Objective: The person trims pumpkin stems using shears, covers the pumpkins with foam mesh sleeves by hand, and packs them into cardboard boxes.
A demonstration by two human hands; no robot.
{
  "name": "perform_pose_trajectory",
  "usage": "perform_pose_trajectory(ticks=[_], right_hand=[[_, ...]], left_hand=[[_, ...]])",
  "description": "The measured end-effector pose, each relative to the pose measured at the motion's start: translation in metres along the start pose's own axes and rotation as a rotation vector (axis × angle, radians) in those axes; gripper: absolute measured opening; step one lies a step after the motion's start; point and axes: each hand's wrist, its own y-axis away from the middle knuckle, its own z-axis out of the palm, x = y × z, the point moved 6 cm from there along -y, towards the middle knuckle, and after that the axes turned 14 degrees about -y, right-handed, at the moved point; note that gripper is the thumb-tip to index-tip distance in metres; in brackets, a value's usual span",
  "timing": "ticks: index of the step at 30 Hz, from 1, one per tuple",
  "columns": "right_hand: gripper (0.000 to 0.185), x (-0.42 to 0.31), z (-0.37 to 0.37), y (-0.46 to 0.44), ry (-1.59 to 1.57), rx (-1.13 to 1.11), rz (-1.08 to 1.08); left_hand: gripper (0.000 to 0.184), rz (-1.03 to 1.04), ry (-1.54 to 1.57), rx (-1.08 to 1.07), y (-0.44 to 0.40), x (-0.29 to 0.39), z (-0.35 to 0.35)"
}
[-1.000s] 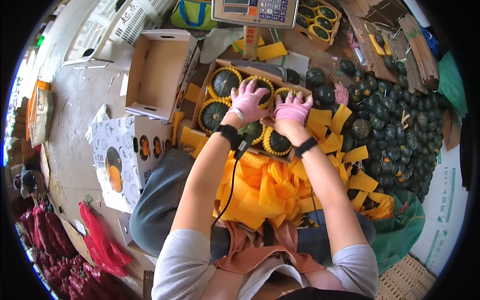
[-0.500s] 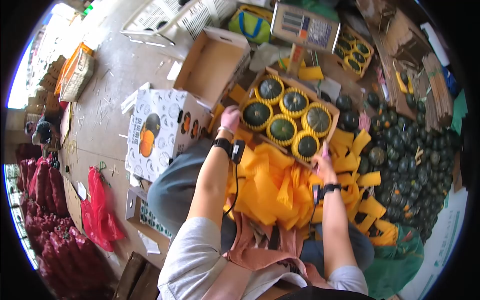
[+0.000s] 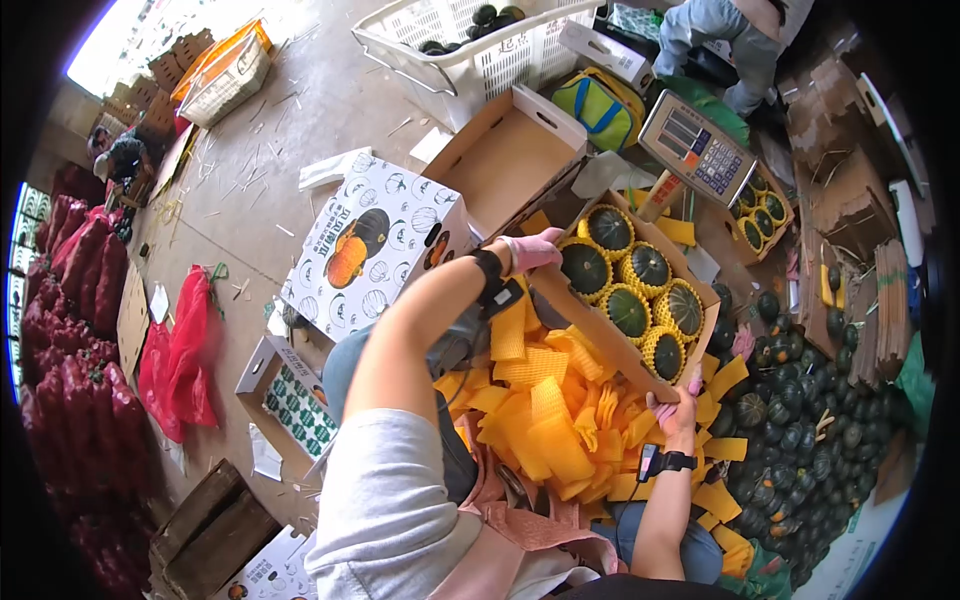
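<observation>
A cardboard box [image 3: 592,335] holds several small dark-green pumpkins [image 3: 628,311], each wrapped in a yellow foam net. My left hand [image 3: 535,250], in a pink glove, grips the box at its left end, its fingers curled over the edge. At the near right corner my right hand [image 3: 677,408] has the box too, with pink on its fingers. The box's near wall shows, and the box looks tilted above a heap of yellow foam nets [image 3: 560,415] in front of my lap. Its underside is hidden.
Loose pumpkins [image 3: 800,440] lie piled on the right. A digital scale [image 3: 697,150] stands behind the box. To the left are a printed white carton [image 3: 370,245] and an open carton [image 3: 510,165]. A white crate [image 3: 480,65] and another person's legs [image 3: 720,45] are farther back.
The view has swung, so most surroundings sit lower and more to the right. Both hands still hold the box, which now shows more of its near wall and looks raised on that side.
</observation>
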Motion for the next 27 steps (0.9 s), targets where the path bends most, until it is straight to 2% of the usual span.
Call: perform_pose_trajectory(ticks=[2, 4, 5, 6, 7, 8, 10, 11, 12, 13, 14, 15, 16, 18, 20, 22, 23, 25, 27], right_hand=[[0.049, -0.006, 0.045, 0.031, 0.177, -0.082, -0.119], [0.052, -0.007, 0.057, 0.022, 0.145, -0.124, -0.016], [0.047, -0.008, 0.070, 0.017, 0.211, -0.197, -0.039], [0.047, 0.000, 0.082, 0.010, 0.117, -0.130, 0.152], [0.047, 0.004, 0.135, 0.035, 0.261, -0.257, 0.009], [0.048, 0.014, 0.143, 0.018, 0.238, -0.269, 0.115], [0.043, 0.039, 0.206, 0.029, 0.358, -0.329, 0.047], [0.041, 0.056, 0.225, 0.020, 0.349, -0.309, 0.054], [0.041, 0.070, 0.256, 0.027, 0.394, -0.416, 0.080], [0.045, 0.088, 0.274, 0.018, 0.380, -0.485, 0.133], [0.044, 0.101, 0.296, 0.022, 0.403, -0.533, 0.099], [0.036, 0.120, 0.311, 0.013, 0.381, -0.576, 0.049], [0.030, 0.141, 0.328, 0.008, 0.317, -0.711, 0.078], [0.044, 0.183, 0.338, -0.013, 0.369, -0.704, 0.081], [0.054, 0.205, 0.349, -0.011, 0.324, -0.713, 0.094], [0.050, 0.204, 0.344, -0.005, 0.335, -0.685, 0.151], [0.049, 0.199, 0.336, -0.004, 0.336, -0.693, 0.177], [0.041, 0.185, 0.313, -0.007, 0.243, -0.697, 0.237], [0.039, 0.152, 0.287, 0.002, 0.156, -0.649, 0.167]], left_hand=[[0.072, 0.031, 0.000, 0.023, 0.053, 0.023, -0.015], [0.072, 0.003, 0.012, 0.030, 0.090, 0.016, -0.040], [0.071, 0.130, -0.151, 0.036, 0.110, 0.007, -0.055], [0.071, 0.181, -0.111, 0.046, 0.134, 0.000, -0.068], [0.070, 0.232, -0.072, 0.054, 0.159, -0.006, -0.081], [0.070, 0.199, 0.171, 0.067, 0.196, -0.002, -0.085], [0.071, 0.109, 0.650, 0.081, 0.264, -0.006, -0.083], [0.070, 0.128, 0.655, 0.103, 0.286, -0.022, -0.084], [0.070, 0.150, 0.663, 0.127, 0.305, -0.040, -0.081], [0.068, 0.182, 0.764, 0.183, 0.323, -0.058, -0.071], [0.065, 0.218, 0.864, 0.246, 0.339, -0.077, -0.061], [0.064, 0.188, 0.962, 0.295, 0.346, -0.105, -0.049], [0.063, 0.152, 1.061, 0.349, 0.350, -0.134, -0.038], [0.069, 0.013, 1.033, 0.703, 0.358, -0.173, -0.020], [0.082, -0.018, 1.067, 0.836, 0.358, -0.194, -0.019], [0.074, -0.076, 1.226, 1.011, 0.356, -0.205, -0.015], [0.063, -0.044, 0.698, 1.020, 0.355, -0.230, -0.026], [0.043, -0.084, 0.450, 0.932, 0.339, -0.274, -0.040], [0.032, -0.131, 0.296, 0.887, 0.329, -0.305, -0.052]])
